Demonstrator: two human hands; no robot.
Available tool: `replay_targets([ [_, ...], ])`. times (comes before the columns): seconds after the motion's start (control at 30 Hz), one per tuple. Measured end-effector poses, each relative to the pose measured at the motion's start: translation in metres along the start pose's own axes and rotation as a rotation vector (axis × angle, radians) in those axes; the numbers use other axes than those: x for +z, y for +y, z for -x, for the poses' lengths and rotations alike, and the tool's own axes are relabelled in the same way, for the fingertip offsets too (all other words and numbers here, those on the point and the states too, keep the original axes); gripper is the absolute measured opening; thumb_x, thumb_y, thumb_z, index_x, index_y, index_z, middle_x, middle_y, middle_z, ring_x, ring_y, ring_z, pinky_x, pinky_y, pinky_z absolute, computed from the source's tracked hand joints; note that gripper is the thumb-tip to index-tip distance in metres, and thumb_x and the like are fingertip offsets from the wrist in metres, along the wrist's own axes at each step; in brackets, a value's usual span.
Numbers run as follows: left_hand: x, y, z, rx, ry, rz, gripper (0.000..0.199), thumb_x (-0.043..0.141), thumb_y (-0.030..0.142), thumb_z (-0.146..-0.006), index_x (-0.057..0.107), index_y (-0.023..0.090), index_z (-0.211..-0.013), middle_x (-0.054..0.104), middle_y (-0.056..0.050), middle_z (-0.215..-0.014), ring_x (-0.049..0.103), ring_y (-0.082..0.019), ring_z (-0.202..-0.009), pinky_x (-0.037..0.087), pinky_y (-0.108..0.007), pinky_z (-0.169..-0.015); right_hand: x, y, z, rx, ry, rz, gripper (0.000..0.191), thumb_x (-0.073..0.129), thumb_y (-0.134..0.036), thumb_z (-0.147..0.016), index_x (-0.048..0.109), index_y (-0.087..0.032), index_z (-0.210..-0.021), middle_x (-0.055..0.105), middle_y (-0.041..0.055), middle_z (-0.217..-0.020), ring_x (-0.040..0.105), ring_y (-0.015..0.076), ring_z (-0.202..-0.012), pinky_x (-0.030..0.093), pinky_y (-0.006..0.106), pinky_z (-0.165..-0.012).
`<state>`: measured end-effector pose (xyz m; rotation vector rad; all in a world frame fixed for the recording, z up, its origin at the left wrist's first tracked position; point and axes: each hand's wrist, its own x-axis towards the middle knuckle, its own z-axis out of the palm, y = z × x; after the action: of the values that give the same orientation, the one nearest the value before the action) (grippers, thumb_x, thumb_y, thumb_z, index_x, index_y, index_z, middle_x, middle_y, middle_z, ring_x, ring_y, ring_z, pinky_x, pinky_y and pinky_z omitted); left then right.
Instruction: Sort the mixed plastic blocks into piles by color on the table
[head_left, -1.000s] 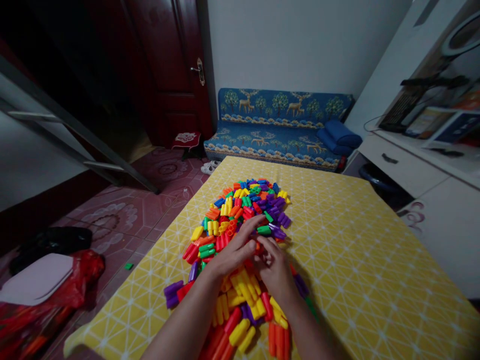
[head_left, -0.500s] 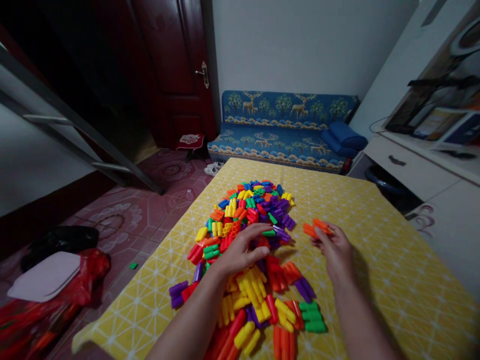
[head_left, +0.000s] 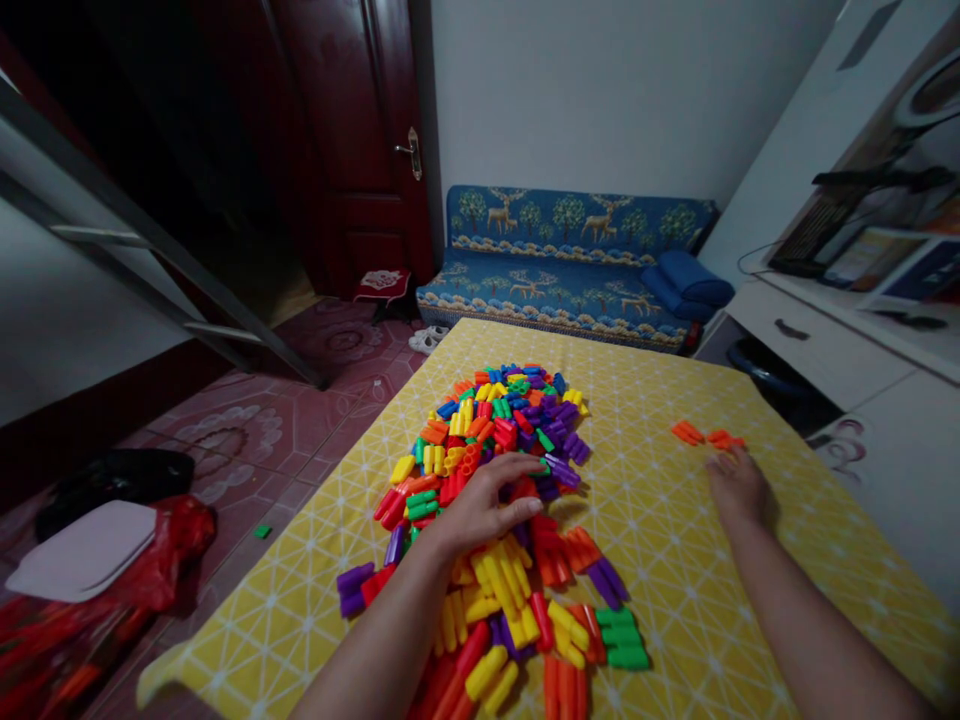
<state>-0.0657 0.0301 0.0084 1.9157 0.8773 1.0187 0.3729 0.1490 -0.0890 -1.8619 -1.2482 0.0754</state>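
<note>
Colourful plastic pieces (head_left: 465, 460) lie heaped on the yellow desk (head_left: 637, 540); the left hand (head_left: 487, 505) is over them, its grip released, fingers spread. Well apart rightward, one orange piece (head_left: 688, 433) lies beside a second orange piece (head_left: 724, 440), at the right hand (head_left: 741, 488), whose grip I cannot tell.

The right hand (head_left: 739, 487) is at some orange pieces (head_left: 724, 440), perhaps touching them, on the yellow tablecloth (head_left: 645, 500).

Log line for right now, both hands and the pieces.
left hand: resting over mixed pile | right hand: fingers at orange pieces, right side of yellow tablecloth | separate orange piece: just left of them
</note>
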Motion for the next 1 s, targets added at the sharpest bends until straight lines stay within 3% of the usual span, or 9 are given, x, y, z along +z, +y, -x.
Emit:
replay_targets([
  [0.1, 0.0, 0.0, 0.0, -0.003, 0.0, -0.002, 0.045, 0.063, 0.044, -0.089, 0.063, 0.022, -0.128, 0.06, -0.012, -0.135, 0.055, -0.027, -0.125, 0.042, -0.04, -0.107, 0.005, -0.004, 0.011, 0.004, 0.018, 0.044, 0.045, 0.047, -0.033, -0.077, 0.066, -0.01, -0.111, 0.067, 0.0205, -0.109, 0.064, 0.0316, -0.102, 0.051, 0.047, -0.09],
  [0.2, 0.0, 0.001, -0.001, -0.018, -0.002, -0.007, 0.045, 0.063, 0.044, -0.089, 0.063, 0.021, -0.127, 0.06, -0.012, -0.134, 0.056, -0.027, -0.124, 0.042, -0.04, -0.107, 0.008, -0.013, 0.014, -0.139, -0.156, 0.083, 0.039, 0.052, -0.041, -0.078, 0.07, -0.018, -0.104, 0.069, 0.013, -0.112, 0.062, 0.0301, -0.108, 0.046, 0.046, -0.099],
  [0.3, 0.0, 0.002, -0.001, -0.028, -0.007, -0.008, 0.045, 0.062, 0.045, -0.089, 0.064, 0.021, -0.127, 0.061, -0.012, -0.133, 0.056, -0.027, -0.124, 0.042, -0.04, -0.107, 0.012, -0.022, 0.01, -0.304, -0.358, 0.215, 0.056, 0.047, -0.049, -0.084, 0.058, -0.021, -0.131, 0.056, 0.0105, -0.141, 0.047, 0.0292, -0.132, 0.035, 0.046, -0.111],
  [0.37, 0.0, 0.002, -0.001, -0.027, -0.004, -0.009, 0.044, 0.061, 0.044, -0.09, 0.063, 0.021, -0.127, 0.061, -0.012, -0.133, 0.056, -0.027, -0.124, 0.043, -0.039, -0.107, 0.016, -0.025, 0.006, -0.268, -0.397, 0.367, 0.072, 0.039, -0.055, -0.089, 0.037, -0.016, -0.149, 0.035, 0.0139, -0.156, 0.032, 0.0302, -0.144, 0.027, 0.05, -0.116],
  [0.43, -0.001, 0.001, -0.002, -0.022, 0.005, -0.01, 0.044, 0.061, 0.044, -0.09, 0.064, 0.02, -0.127, 0.061, -0.012, -0.133, 0.057, -0.026, -0.123, 0.043, -0.038, -0.106, 0.019, -0.027, 0.001, -0.156, -0.393, 0.489, 0.08, 0.03, -0.06, -0.091, 0.023, -0.012, -0.155, 0.023, 0.0175, -0.161, 0.023, 0.0318, -0.148, 0.021, 0.052, -0.118],
  [0.67, 0.0, -0.001, -0.002, -0.016, 0.005, -0.031, 0.044, 0.064, 0.043, -0.088, 0.064, 0.02, -0.126, 0.061, -0.013, -0.132, 0.057, -0.026, -0.123, 0.043, -0.04, -0.106, 0.021, -0.039, 0.008, -0.092, -0.434, 0.634, 0.079, 0.017, -0.065, -0.092, 0.028, -0.017, -0.154, 0.021, 0.0133, -0.162, 0.015, 0.0315, -0.15, 0.017, 0.055, -0.118],
  [0.77, 0.0, -0.001, -0.003, -0.021, 0.002, -0.052, 0.041, 0.063, 0.042, -0.089, 0.066, 0.02, -0.124, 0.062, -0.014, -0.132, 0.058, -0.027, -0.122, 0.044, -0.041, -0.105, 0.017, -0.051, 0.031, -0.114, -0.469, 0.587, 0.077, 0.023, -0.062, -0.093, 0.028, -0.016, -0.154, 0.021, 0.014, -0.162, 0.015, 0.0312, -0.15, 0.017, 0.057, -0.118],
  [0.87, 0.001, -0.002, -0.003, -0.023, 0.008, -0.064, 0.037, 0.061, 0.038, -0.091, 0.067, 0.02, -0.122, 0.063, -0.014, -0.129, 0.059, -0.026, -0.12, 0.046, -0.041, -0.103, 0.006, -0.066, 0.066, -0.186, -0.542, 0.386, 0.071, 0.034, -0.059, -0.091, 0.038, -0.019, -0.149, 0.025, 0.0122, -0.161, 0.017, 0.0306, -0.15, 0.015, 0.058, -0.118],
  [1.0, 0.002, -0.005, -0.003, -0.004, 0.015, -0.065, 0.035, 0.06, 0.037, -0.092, 0.067, 0.02, -0.122, 0.065, -0.012, -0.126, 0.06, -0.025, -0.118, 0.047, -0.039, -0.102, -0.024, -0.09, 0.127, -0.288, -0.775, -0.049, 0.051, 0.037, -0.05, -0.094, 0.053, -0.028, -0.137, 0.047, 0.0063, -0.15, 0.043, 0.0238, -0.138, 0.038, 0.044, -0.113],
])
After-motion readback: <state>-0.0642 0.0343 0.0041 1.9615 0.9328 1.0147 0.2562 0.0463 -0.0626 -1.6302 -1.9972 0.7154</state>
